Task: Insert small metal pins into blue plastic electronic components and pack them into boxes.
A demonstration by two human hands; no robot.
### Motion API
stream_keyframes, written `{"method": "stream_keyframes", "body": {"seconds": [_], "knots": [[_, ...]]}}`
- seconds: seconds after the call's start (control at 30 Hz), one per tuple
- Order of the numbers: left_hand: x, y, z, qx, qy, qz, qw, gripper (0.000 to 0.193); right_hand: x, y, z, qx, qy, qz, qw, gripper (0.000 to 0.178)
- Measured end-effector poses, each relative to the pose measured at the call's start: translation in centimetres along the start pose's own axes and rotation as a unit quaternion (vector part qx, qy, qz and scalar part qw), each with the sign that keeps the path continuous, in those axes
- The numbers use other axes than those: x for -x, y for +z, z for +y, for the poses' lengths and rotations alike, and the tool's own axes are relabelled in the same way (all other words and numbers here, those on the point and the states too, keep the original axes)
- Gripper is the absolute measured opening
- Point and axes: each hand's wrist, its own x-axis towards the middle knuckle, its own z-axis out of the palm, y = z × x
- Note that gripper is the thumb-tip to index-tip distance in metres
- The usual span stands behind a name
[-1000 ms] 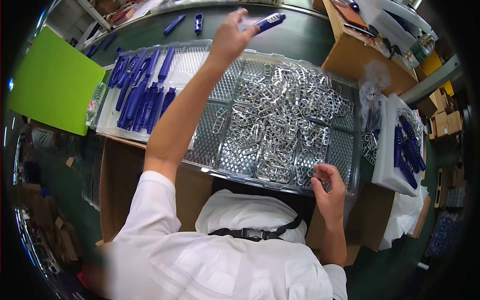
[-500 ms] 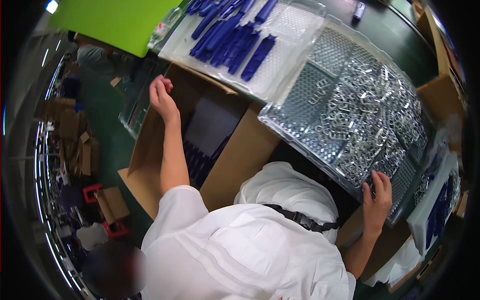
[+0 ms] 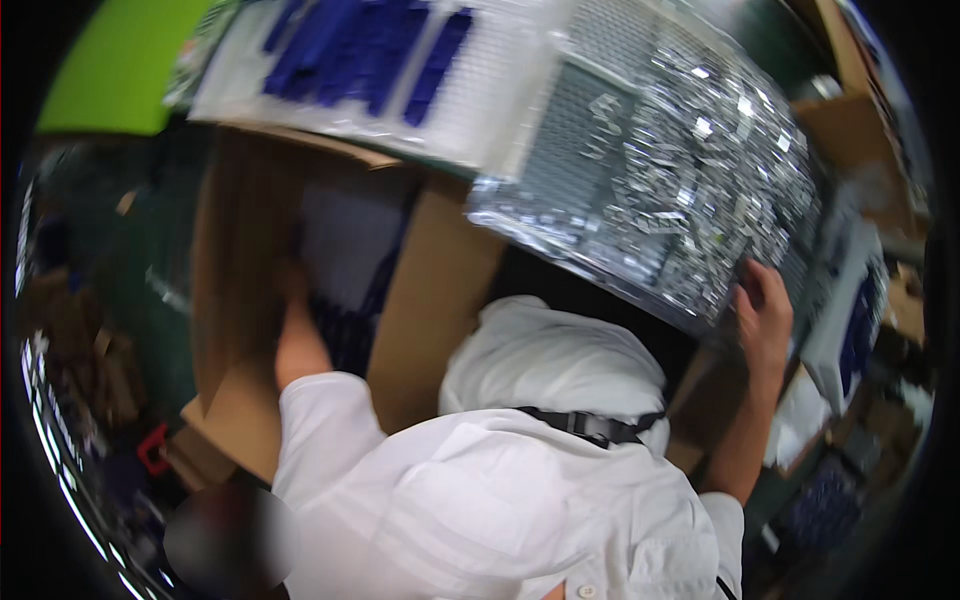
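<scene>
My left hand is down inside an open cardboard box, by its left wall. Motion smears its fingers, so their state cannot be made out. Dark blue pieces lie at the bottom of this box beside a grey sheet. At the near right edge of a clear plastic tray, my right hand has its fingers bent and its thumb apart from them, with nothing visible between. Many small shiny metal clips are heaped in that tray, close to my right fingertips.
A white textured tray with long blue strips lies left of the clip tray. A green surface is at the far left. Another cardboard box stands at the far right, with a white slab nearer.
My left hand has dropped from above the box's left rim down into the box. My right hand stays by the clip tray's edge. The whole view has shifted and blurred.
</scene>
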Motion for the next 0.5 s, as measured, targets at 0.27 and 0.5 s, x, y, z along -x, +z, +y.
{"method": "stream_keyframes", "body": {"seconds": [0.27,0.5], "knots": [[-0.4,-3.7,2.7,0.018,-0.084,-0.074,0.994,0.043,1.1,-1.9,-1.7,0.055,0.007,-0.015,0.998,0.042],[3.4,-5.1,3.1,-0.019,-0.021,0.119,0.993,0.048,2.0,-3.0,-2.4,0.155,-0.007,-0.024,0.988,0.033]]}}
